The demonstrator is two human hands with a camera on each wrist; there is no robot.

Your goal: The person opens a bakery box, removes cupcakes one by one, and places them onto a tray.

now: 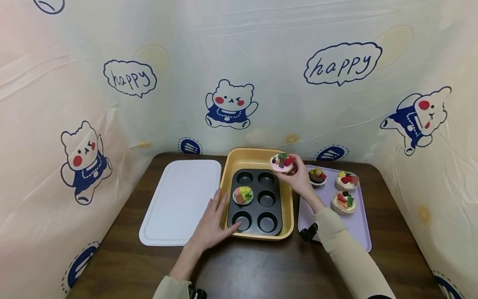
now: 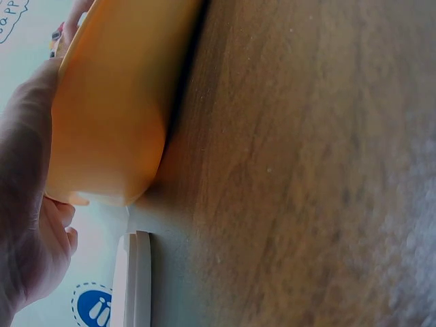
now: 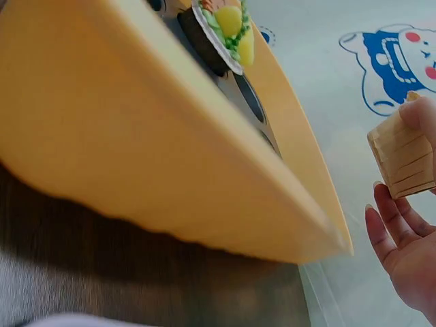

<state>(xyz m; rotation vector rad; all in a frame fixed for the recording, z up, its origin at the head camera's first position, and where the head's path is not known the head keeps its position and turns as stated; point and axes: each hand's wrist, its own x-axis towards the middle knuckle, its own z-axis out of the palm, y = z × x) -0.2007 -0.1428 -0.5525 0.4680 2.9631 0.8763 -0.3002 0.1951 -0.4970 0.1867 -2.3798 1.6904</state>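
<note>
My right hand (image 1: 298,176) holds a pink-frosted cupcake (image 1: 281,163) topped with berries, over the far right of a yellow tray (image 1: 246,158). Its tan, pleated base (image 3: 402,160) is pinched between thumb and fingers in the right wrist view. Inside the tray lies a dark muffin pan (image 1: 255,216); one fruit-topped cupcake (image 1: 243,195) sits in its middle left cup. My left hand (image 1: 210,226) rests at the tray's near left side with fingers stretched out, the thumb reaching over the near left cup. In the left wrist view, that hand lies along the tray's rim (image 2: 58,75).
On the right, a lilac tray (image 1: 358,224) bears a chocolate cupcake (image 1: 317,177) and two cream-frosted ones (image 1: 343,202). A white board (image 1: 183,203) lies left of the yellow tray, on the brown wooden table (image 1: 261,270). A printed curtain (image 1: 276,108) hangs behind.
</note>
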